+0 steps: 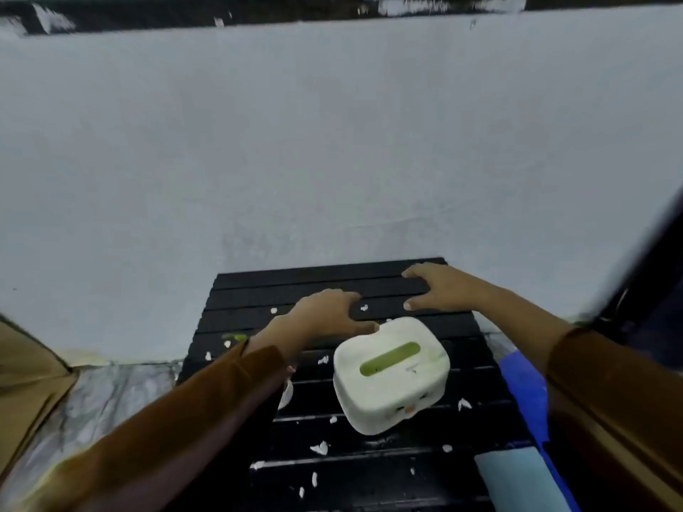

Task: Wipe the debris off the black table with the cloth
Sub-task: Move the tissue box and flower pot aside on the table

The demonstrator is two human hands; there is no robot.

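1. Brown sleeves run out to both my hands, and neither grips anything: my left hand lies spread and empty, palm down, its fingertips touching the far corner of the white tissue box.
2. My right hand is also flat and empty, fingers spread on the far slats of the black table, well apart from any cloth. I judge both hands are there to shift the box or steady myself, not to wipe yet.
3. That box sits near the middle of the table, turned a little askew. Its long axis, marked by the green slot on top, runs from near-left to far-right. It stands in the way of a clean sweep, which is probably why my left hand goes to it.
4. White scraps of debris lie scattered over the slats, between my hands, beside the box and thickest toward the near edge.
5. A pale blue folded piece at the table's near right corner may be the cloth; I cannot tell for certain. It lies flat, its long side pointing away from me along the table's right edge.
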